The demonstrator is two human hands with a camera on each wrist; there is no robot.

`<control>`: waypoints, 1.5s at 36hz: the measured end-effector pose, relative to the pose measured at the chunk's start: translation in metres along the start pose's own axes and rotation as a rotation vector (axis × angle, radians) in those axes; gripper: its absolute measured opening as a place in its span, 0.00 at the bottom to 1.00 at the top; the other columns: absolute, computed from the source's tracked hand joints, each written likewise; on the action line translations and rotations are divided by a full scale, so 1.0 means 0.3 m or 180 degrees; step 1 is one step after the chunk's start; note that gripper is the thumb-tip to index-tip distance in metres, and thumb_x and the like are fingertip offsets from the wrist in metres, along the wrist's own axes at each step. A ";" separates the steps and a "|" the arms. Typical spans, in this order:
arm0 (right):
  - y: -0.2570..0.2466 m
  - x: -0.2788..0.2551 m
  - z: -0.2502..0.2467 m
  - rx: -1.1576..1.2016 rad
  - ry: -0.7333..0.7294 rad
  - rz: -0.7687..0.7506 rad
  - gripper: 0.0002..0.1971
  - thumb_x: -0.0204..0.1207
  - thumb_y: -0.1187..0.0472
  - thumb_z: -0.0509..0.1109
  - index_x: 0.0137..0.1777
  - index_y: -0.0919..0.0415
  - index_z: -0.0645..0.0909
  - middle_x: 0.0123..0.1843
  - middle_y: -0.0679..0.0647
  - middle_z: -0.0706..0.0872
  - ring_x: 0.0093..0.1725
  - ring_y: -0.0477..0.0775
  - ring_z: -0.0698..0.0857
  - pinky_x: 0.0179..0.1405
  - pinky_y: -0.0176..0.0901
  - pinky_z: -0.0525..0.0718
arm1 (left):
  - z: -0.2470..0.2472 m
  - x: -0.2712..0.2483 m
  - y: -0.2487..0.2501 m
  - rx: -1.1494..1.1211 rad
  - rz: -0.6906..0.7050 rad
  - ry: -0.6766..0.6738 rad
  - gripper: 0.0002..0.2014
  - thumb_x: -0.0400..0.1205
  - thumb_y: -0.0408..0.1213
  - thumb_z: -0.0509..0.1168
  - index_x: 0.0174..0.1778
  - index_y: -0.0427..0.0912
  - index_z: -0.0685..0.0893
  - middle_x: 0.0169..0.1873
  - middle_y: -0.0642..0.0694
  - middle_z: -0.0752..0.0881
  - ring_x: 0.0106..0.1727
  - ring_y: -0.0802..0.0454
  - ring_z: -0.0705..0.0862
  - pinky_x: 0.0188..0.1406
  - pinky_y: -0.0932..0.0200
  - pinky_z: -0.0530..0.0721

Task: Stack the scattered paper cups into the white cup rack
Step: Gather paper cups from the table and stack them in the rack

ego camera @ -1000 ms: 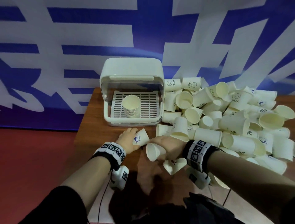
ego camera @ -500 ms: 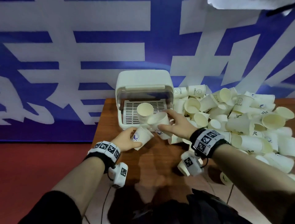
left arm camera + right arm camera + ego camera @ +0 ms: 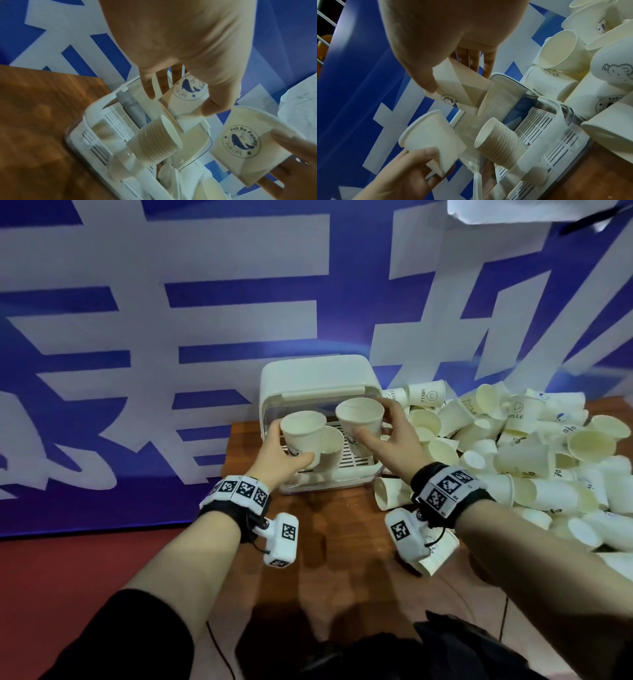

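The white cup rack (image 3: 318, 385) stands open on the wooden table (image 3: 342, 525), with a stack of nested paper cups (image 3: 331, 440) upright on its grid. My left hand (image 3: 291, 444) grips a paper cup (image 3: 303, 430) upright, just left of and above the stack. My right hand (image 3: 374, 422) grips a second cup (image 3: 359, 415) upright, in front of the rack's opening and a bit higher. In the left wrist view the left hand's cup (image 3: 187, 98) shows a whale logo above the stack (image 3: 159, 139). In the right wrist view the right hand's cup (image 3: 460, 92) hangs over the stack (image 3: 498, 139).
A big heap of loose paper cups (image 3: 520, 453) covers the table's right half, right up against the rack's side. One cup (image 3: 388, 491) lies on its side near the rack's front right corner. A blue and white banner (image 3: 171, 337) hangs behind the table.
Both hands have lifted their cups off the table and carried them up in front of the rack's opening. The cups are now upright, above the stack.
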State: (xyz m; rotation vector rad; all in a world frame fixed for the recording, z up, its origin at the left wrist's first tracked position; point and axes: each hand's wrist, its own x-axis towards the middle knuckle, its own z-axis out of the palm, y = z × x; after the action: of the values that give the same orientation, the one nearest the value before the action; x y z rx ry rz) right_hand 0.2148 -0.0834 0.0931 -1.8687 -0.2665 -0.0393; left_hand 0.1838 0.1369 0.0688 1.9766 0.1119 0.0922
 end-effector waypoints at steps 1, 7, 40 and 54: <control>0.002 0.003 0.003 0.0017 0.0080 0.0009 0.28 0.72 0.58 0.76 0.70 0.53 0.69 0.55 0.34 0.78 0.54 0.27 0.77 0.52 0.24 0.77 | 0.004 0.014 0.005 -0.0013 0.0021 0.0021 0.36 0.72 0.31 0.75 0.72 0.44 0.65 0.63 0.49 0.74 0.67 0.54 0.72 0.63 0.62 0.69; 0.009 0.023 0.009 0.0106 0.0300 0.0029 0.32 0.71 0.55 0.78 0.73 0.55 0.68 0.62 0.40 0.78 0.61 0.33 0.76 0.61 0.32 0.77 | 0.042 0.073 0.030 -0.0105 0.0095 0.0079 0.41 0.71 0.31 0.76 0.76 0.47 0.59 0.62 0.51 0.69 0.66 0.55 0.70 0.63 0.63 0.68; 0.049 0.091 0.064 0.0441 0.0040 0.0079 0.25 0.72 0.59 0.76 0.66 0.53 0.70 0.63 0.47 0.79 0.64 0.41 0.79 0.64 0.50 0.82 | 0.154 0.130 -0.121 0.0398 -0.0273 -0.0192 0.39 0.75 0.47 0.74 0.80 0.47 0.62 0.79 0.47 0.65 0.78 0.49 0.66 0.78 0.47 0.65; 0.106 0.132 0.150 -0.0330 -0.0310 -0.0037 0.30 0.71 0.55 0.78 0.69 0.56 0.68 0.66 0.51 0.77 0.65 0.49 0.77 0.67 0.49 0.77 | 0.087 0.128 -0.098 -0.0447 -0.0300 0.0018 0.22 0.85 0.49 0.58 0.76 0.55 0.68 0.75 0.51 0.71 0.74 0.55 0.71 0.75 0.49 0.68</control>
State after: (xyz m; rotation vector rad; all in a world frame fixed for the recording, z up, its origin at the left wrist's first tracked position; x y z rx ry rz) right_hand 0.2550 -0.0435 0.0558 -1.9751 -0.3481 0.0306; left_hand 0.2240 0.1294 0.0321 1.8281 0.1967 0.0431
